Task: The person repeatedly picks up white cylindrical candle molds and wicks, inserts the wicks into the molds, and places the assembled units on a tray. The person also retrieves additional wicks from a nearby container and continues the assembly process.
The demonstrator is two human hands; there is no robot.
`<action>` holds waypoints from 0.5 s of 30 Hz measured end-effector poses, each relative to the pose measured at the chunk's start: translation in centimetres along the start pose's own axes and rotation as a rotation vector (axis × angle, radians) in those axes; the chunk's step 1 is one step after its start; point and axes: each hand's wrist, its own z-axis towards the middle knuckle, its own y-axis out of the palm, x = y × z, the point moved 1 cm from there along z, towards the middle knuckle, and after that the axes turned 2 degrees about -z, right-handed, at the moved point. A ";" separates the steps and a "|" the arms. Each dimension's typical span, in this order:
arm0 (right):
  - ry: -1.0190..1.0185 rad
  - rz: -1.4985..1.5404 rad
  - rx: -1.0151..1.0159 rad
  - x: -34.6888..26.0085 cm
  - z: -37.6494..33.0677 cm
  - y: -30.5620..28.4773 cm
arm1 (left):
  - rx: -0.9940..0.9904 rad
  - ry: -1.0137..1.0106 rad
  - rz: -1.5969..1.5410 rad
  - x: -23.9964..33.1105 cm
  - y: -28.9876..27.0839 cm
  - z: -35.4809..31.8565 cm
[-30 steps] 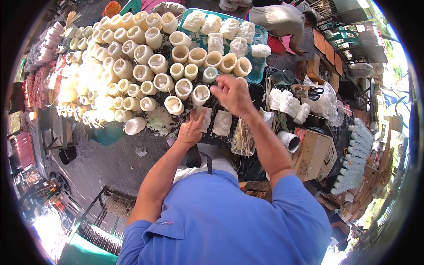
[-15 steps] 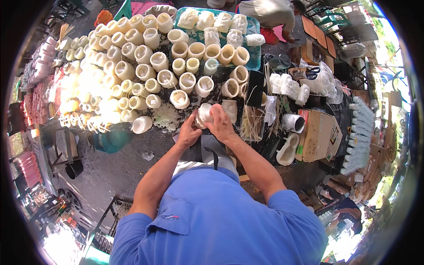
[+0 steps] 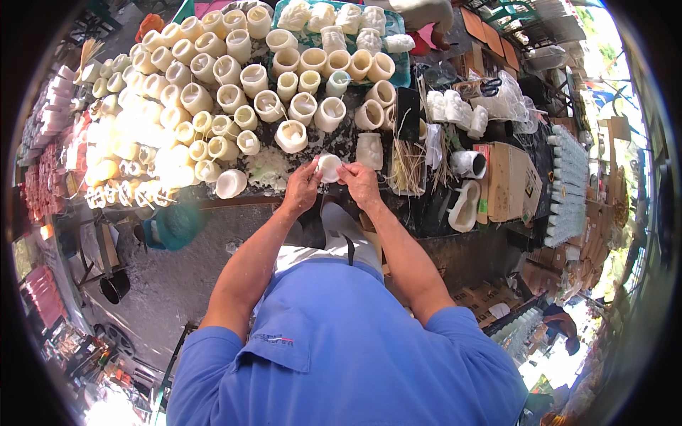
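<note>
At the table's front edge, a small white wax cup point(image 3: 329, 167) is held between my two hands, its round open end facing up. My left hand point(image 3: 304, 186) grips its left side, thumb and fingers closed at the rim. The right side is pinched by the fingers of my right hand point(image 3: 361, 184). Just right of the cup stands a carved cream wax piece point(image 3: 369, 151). Beyond my hands is a cream cup point(image 3: 291, 136) with a pale lump inside. Another cream cup point(image 3: 231, 184) lies tilted at the edge, left of my left hand.
Rows of cream wax cups point(image 3: 210, 45) crowd the table's left and middle. Carved white pieces lie on a teal tray point(image 3: 398, 69) at the back. Thin sticks point(image 3: 406, 170), a cardboard box point(image 3: 508, 183) and a white mould-like shell point(image 3: 464, 206) lie to the right.
The cup has turned so its round opening faces up, and my right fingers have moved from over it to its right side. The whole view has shifted slightly.
</note>
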 end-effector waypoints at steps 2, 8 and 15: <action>0.018 0.152 0.001 0.0 0.1 0.1 | 0.039 0.049 0.018 1.0 0.2 0.1; -0.091 -0.281 0.005 -1.3 0.7 0.0 | 0.145 0.184 0.331 3.2 0.2 0.5; -0.362 -0.525 -0.144 -2.4 2.2 -1.2 | 0.122 0.093 0.256 3.1 -0.8 1.3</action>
